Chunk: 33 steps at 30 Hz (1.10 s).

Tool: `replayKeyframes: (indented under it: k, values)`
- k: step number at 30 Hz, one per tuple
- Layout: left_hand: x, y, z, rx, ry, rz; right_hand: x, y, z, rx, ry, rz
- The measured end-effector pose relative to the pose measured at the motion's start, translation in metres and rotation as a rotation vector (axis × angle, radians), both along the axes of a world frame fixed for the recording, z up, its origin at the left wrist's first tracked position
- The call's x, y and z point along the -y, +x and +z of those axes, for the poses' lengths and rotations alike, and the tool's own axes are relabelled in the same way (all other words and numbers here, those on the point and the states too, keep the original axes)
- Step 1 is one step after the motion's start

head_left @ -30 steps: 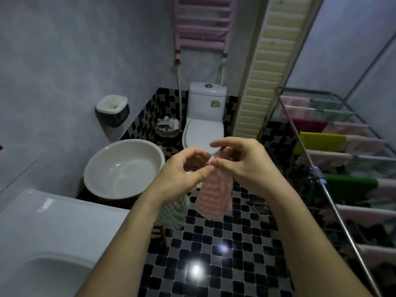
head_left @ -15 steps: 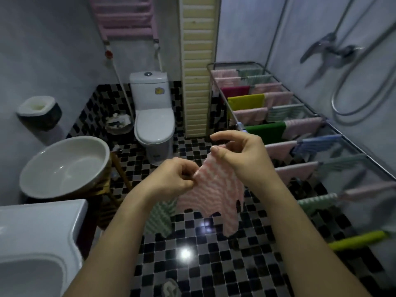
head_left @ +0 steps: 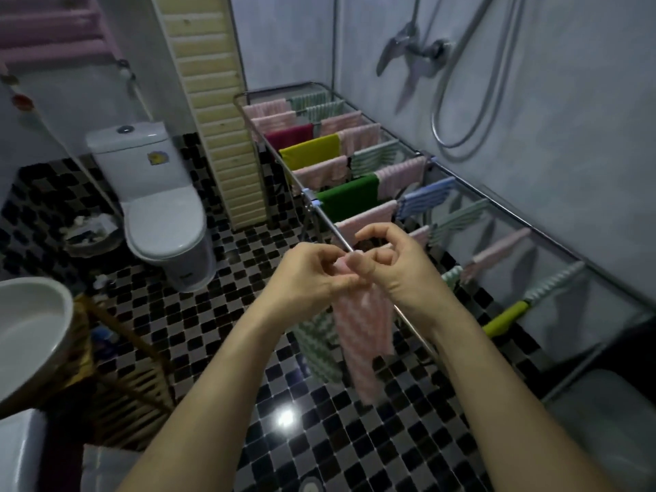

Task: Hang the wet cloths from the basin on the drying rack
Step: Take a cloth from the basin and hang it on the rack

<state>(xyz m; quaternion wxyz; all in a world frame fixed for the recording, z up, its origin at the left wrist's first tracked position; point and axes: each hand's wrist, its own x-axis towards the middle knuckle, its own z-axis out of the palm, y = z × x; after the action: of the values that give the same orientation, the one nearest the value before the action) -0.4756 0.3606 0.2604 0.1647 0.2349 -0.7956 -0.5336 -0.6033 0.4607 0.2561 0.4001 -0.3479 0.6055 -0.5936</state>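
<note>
A pink striped cloth (head_left: 362,335) hangs down from both of my hands at the middle of the view. My left hand (head_left: 309,278) and my right hand (head_left: 394,268) pinch its top edge close together. A green striped cloth (head_left: 319,346) also dangles under my left hand, behind the pink one. The hands are just in front of the near rail of the metal drying rack (head_left: 330,225), which runs along the right wall and carries several pink, green, blue, yellow and red cloths. The white basin (head_left: 32,335) sits at the left edge on a wooden stool.
A white toilet (head_left: 159,211) stands at the back left with a small bin (head_left: 92,232) beside it. A slatted wooden panel (head_left: 216,111) rises behind the rack. A shower hose and tap (head_left: 426,62) hang on the right wall. The floor is black-and-white tile.
The view has swung right toward the rack. My hands have drawn together on the pink cloth's top edge, bunching it narrower, and carried it closer to the rack's near rail.
</note>
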Motion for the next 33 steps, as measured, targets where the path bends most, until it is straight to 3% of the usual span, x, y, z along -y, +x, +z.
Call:
replayKeyframes:
  k: [5, 9, 13, 21, 23, 26, 33]
  values:
    - [0.001, -0.017, -0.008, -0.061, -0.044, 0.016, -0.022, -0.023, -0.009, -0.238, 0.152, 0.072]
    - [-0.006, -0.028, 0.001, -0.05, 0.017, -0.125, -0.039, -0.028, -0.01, -0.262, 0.194, 0.158]
    - [-0.016, -0.037, 0.01, -0.063, 0.081, -0.191, -0.058, -0.043, -0.014, -0.342, 0.242, 0.096]
    - [-0.08, -0.07, 0.003, -0.11, 0.25, -0.264, -0.154, -0.103, -0.01, -0.15, 0.239, -0.036]
    - [-0.102, -0.08, -0.01, -0.087, 0.234, -0.239, -0.182, -0.12, -0.01, -0.168, 0.253, -0.037]
    - [-0.13, -0.091, -0.03, -0.041, 0.151, -0.233, -0.215, -0.146, -0.013, -0.392, 0.36, 0.003]
    - [-0.172, -0.115, -0.057, 0.034, -0.217, -0.021, -0.234, -0.185, -0.036, -0.713, 0.405, -0.243]
